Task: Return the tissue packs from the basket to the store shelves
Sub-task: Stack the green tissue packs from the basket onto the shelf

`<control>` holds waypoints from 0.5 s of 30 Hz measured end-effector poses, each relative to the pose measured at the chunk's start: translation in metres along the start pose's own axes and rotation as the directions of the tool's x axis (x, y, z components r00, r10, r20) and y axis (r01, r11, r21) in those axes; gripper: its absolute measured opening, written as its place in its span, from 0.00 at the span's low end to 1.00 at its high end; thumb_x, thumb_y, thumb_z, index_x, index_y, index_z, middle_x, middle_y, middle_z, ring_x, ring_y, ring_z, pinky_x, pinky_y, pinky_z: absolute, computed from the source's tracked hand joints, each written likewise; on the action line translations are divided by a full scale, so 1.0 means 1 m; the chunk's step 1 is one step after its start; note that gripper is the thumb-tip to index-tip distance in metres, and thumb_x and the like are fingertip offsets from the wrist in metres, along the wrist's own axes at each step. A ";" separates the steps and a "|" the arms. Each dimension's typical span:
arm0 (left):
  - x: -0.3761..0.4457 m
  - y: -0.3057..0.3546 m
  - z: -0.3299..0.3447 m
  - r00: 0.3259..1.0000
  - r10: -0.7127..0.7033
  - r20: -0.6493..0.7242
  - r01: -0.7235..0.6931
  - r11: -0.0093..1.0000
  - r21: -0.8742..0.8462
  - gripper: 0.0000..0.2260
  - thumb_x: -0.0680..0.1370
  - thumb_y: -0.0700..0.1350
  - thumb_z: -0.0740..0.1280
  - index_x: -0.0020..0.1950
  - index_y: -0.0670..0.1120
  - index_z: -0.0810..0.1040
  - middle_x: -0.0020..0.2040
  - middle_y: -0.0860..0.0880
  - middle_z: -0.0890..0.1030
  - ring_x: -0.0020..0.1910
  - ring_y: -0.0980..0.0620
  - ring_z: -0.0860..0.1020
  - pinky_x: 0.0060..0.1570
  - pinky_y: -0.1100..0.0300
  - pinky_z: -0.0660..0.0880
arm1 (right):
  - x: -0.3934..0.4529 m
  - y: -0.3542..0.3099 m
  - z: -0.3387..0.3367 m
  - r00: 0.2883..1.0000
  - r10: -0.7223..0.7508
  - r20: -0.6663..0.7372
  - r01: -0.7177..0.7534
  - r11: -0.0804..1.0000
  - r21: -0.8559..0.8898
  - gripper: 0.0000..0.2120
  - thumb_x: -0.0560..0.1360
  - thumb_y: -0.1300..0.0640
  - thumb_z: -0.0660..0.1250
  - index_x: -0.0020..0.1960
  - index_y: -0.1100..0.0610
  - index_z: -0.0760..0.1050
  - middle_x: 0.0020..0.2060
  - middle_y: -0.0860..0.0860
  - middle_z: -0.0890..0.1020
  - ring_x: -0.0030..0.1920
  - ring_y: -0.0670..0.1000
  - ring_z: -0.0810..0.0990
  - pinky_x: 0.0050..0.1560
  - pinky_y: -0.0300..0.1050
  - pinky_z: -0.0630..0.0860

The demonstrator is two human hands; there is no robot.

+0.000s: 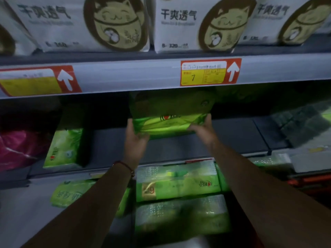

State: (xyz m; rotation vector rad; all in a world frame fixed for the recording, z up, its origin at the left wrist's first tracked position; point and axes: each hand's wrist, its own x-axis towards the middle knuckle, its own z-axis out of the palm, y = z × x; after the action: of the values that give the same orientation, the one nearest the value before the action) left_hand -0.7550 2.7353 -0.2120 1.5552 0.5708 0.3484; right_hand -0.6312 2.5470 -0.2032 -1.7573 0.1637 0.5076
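Head view: left hand point(136, 136) and right hand point(202, 127) fingers curled round green tissue pack point(167, 120), its top shadowed

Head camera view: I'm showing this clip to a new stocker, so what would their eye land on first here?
First, the green tissue pack at centre, held at both ends by the left hand and right hand inside the dim middle shelf. Next, the white cat-print packs in a row on the top shelf, above the red-and-yellow price tag marked 7. More green packs are stacked below the arms.
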 end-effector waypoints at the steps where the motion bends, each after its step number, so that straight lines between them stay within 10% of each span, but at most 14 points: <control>1: -0.001 0.001 0.001 1.000 -0.017 -0.010 0.017 0.999 0.027 0.31 0.76 0.23 0.62 0.66 0.56 0.67 0.59 0.53 0.81 0.54 0.54 0.79 0.58 0.53 0.76 | 0.000 -0.003 -0.001 1.000 0.008 0.018 -0.007 0.999 -0.050 0.51 0.71 0.67 0.72 0.81 0.57 0.41 0.71 0.47 0.64 0.68 0.49 0.67 0.56 0.34 0.68; 3: -0.003 -0.003 -0.003 1.000 0.000 0.006 0.000 0.996 0.090 0.33 0.76 0.22 0.60 0.66 0.58 0.62 0.53 0.64 0.81 0.47 0.62 0.79 0.49 0.64 0.75 | -0.011 -0.010 -0.006 0.999 0.020 0.038 -0.014 0.989 -0.149 0.51 0.73 0.69 0.71 0.80 0.58 0.37 0.73 0.49 0.62 0.70 0.50 0.65 0.55 0.33 0.66; 6: -0.017 -0.020 -0.030 0.989 -0.021 0.146 -0.046 0.897 0.440 0.39 0.74 0.26 0.66 0.78 0.50 0.52 0.61 0.52 0.77 0.46 0.53 0.77 0.40 0.63 0.74 | -0.054 -0.021 -0.024 0.997 -0.011 0.076 0.037 0.936 -0.350 0.52 0.74 0.64 0.73 0.81 0.55 0.37 0.80 0.54 0.54 0.77 0.54 0.59 0.71 0.46 0.65; 9: -0.043 0.001 -0.044 0.894 -0.183 0.410 -0.161 0.723 0.672 0.27 0.77 0.45 0.67 0.74 0.54 0.62 0.65 0.43 0.73 0.62 0.40 0.75 0.59 0.45 0.74 | -0.106 -0.038 -0.052 0.974 -0.121 0.194 0.226 0.638 -0.736 0.46 0.76 0.52 0.70 0.81 0.55 0.41 0.81 0.55 0.45 0.80 0.58 0.49 0.76 0.51 0.55; 12: -0.080 0.058 -0.028 0.841 -0.215 0.496 -0.395 0.383 0.835 0.38 0.77 0.58 0.65 0.81 0.55 0.48 0.81 0.41 0.50 0.77 0.36 0.59 0.72 0.45 0.62 | -0.159 -0.047 -0.072 0.923 -0.268 0.276 0.348 0.280 -0.894 0.43 0.77 0.46 0.66 0.81 0.55 0.43 0.81 0.56 0.46 0.79 0.60 0.50 0.76 0.54 0.55; 15: -0.121 0.106 0.003 0.777 -0.198 0.597 -0.507 0.364 0.781 0.40 0.78 0.63 0.63 0.81 0.57 0.42 0.81 0.44 0.43 0.79 0.38 0.51 0.74 0.47 0.56 | -0.214 -0.045 -0.094 0.934 -0.242 0.262 0.299 0.132 -0.945 0.42 0.77 0.43 0.63 0.81 0.53 0.44 0.81 0.55 0.46 0.80 0.58 0.47 0.78 0.54 0.48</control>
State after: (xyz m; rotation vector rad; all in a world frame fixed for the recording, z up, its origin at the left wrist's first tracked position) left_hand -0.8375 2.6667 -0.0921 2.7194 -0.0067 -0.4901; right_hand -0.7826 2.4347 -0.0573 -2.9993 -0.7354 0.3671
